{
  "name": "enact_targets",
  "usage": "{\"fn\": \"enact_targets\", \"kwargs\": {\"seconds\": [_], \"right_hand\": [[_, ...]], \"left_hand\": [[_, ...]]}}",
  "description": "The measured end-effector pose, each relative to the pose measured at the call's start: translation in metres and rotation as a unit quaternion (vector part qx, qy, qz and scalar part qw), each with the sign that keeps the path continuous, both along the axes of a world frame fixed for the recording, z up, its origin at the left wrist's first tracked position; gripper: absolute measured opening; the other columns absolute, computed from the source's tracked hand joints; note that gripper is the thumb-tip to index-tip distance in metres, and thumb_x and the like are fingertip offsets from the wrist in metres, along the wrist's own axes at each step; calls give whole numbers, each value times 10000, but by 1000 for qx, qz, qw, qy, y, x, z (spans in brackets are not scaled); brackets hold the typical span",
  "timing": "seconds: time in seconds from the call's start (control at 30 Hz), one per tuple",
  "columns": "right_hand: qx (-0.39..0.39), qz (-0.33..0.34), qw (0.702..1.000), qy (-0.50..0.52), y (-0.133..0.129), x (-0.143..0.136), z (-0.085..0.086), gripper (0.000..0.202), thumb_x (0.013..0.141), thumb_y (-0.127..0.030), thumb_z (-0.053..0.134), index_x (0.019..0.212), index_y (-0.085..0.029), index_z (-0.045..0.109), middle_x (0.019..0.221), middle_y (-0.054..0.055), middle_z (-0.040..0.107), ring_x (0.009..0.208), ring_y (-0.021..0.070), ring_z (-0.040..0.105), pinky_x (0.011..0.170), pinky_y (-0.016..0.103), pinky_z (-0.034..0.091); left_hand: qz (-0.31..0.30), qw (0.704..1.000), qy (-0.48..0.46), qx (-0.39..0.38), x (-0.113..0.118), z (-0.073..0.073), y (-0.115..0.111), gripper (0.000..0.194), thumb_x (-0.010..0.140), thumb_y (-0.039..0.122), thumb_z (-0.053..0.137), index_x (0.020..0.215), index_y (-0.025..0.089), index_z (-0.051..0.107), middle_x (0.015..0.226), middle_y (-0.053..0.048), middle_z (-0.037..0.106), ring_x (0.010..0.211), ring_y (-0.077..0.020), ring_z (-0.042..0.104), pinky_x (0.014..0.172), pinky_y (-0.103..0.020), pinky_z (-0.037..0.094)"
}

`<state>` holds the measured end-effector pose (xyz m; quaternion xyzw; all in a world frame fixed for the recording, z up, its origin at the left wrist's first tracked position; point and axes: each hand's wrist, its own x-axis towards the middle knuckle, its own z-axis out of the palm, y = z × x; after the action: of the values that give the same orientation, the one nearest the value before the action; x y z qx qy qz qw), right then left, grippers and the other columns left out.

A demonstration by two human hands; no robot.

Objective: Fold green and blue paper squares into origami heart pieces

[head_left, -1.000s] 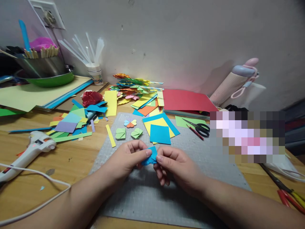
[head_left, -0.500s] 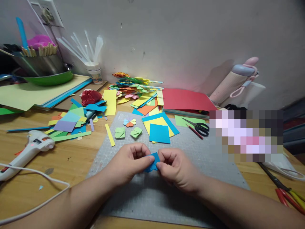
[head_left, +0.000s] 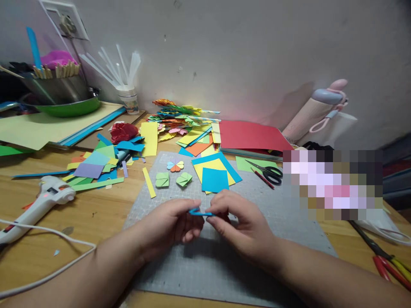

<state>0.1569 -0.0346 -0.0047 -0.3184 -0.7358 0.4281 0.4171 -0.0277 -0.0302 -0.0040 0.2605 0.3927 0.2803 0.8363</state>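
Observation:
Between my two hands is a small folded piece of blue paper (head_left: 203,213), seen nearly edge-on above the grey cutting mat (head_left: 180,273). My left hand (head_left: 180,222) pinches its left end between thumb and fingers. At its right end, my right hand (head_left: 239,218) grips it with thumb and forefinger. Just beyond my hands lie two green folded paper pieces (head_left: 162,180) and a multicoloured paper flower (head_left: 175,165). A blue paper square (head_left: 215,179) rests on yellow and blue sheets behind my right hand.
Black-handled scissors (head_left: 271,174) and a red pencil (head_left: 263,179) lie at the mat's right. A glue gun (head_left: 48,201) with a white cord is on the left, near paper scraps (head_left: 91,169). Red-handled pliers (head_left: 382,265) lie far right. Paper flowers (head_left: 173,113) stand by the wall.
The blue paper has been tilted from showing its flat face to nearly edge-on. My left fingers have turned beneath it, and my right hand has rolled over with its back upward.

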Motion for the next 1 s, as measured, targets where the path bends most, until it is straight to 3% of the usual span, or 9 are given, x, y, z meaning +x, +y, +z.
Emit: {"fn": "enact_targets", "kwargs": {"seconds": [0.07, 0.13, 0.23, 0.33, 0.47, 0.6, 0.73, 1.0], "right_hand": [[-173, -39, 982, 59, 0, -4, -1, 78, 821, -247, 602, 778, -194, 564, 653, -22, 529, 570, 105, 473, 526, 239, 384], [-340, -57, 931, 120, -1, -6, -2, 184, 801, -334, 637, 766, -190, 528, 562, -52, 493, 450, 70, 395, 419, 195, 288], [-448, -51, 875, 177, 0, -8, -3, 271, 749, -376, 700, 758, -182, 512, 512, -65, 485, 408, 47, 356, 381, 165, 210], [-469, -50, 860, 192, 1, -8, -1, 287, 719, -372, 735, 759, -178, 528, 510, -64, 494, 424, 47, 383, 378, 152, 212], [-468, -39, 862, 191, 2, -7, -1, 282, 722, -378, 734, 766, -174, 544, 596, -40, 545, 457, 49, 433, 382, 153, 217], [-444, -31, 884, 140, 2, -7, -2, 277, 734, -381, 716, 728, -156, 553, 676, -8, 595, 469, 51, 447, 402, 168, 244], [-397, -46, 912, 95, 2, -7, -2, 267, 750, -396, 688, 721, -148, 591, 611, -23, 559, 460, 56, 421, 421, 187, 259], [-329, -50, 943, 29, 4, -7, -2, 276, 758, -400, 647, 637, -168, 561, 587, -15, 554, 472, 85, 463, 446, 221, 339]], "left_hand": [[27, 999, 12, 16, 1, -3, 2, 364, 813, 489, 512, 716, 143, 573, 573, -27, 573, 454, -99, 451, 437, -205, 279], [63, 995, 31, 73, 2, -3, 4, 390, 810, 537, 506, 749, 157, 567, 595, -12, 573, 474, -98, 453, 449, -204, 291], [61, 979, 106, 163, 3, 2, 4, 313, 742, 453, 645, 708, 152, 565, 587, 25, 542, 492, -76, 419, 484, -199, 289], [43, 968, 166, 184, 4, 8, 3, 294, 682, 384, 701, 628, 149, 533, 562, 33, 541, 474, -64, 383, 488, -206, 261], [63, 968, 162, 182, 4, 8, 3, 302, 684, 393, 691, 627, 158, 510, 578, 25, 565, 471, -65, 383, 485, -206, 253], [57, 968, 153, 191, 3, 6, 3, 310, 708, 395, 686, 633, 153, 507, 590, 23, 573, 479, -61, 374, 484, -201, 247], [46, 963, 159, 213, 4, 8, 2, 294, 720, 386, 675, 630, 153, 520, 580, 31, 557, 479, -66, 378, 490, -209, 260], [30, 950, 162, 267, 5, 7, 1, 195, 723, 316, 687, 696, 157, 577, 671, 13, 613, 620, -116, 519, 584, -228, 354]]}}
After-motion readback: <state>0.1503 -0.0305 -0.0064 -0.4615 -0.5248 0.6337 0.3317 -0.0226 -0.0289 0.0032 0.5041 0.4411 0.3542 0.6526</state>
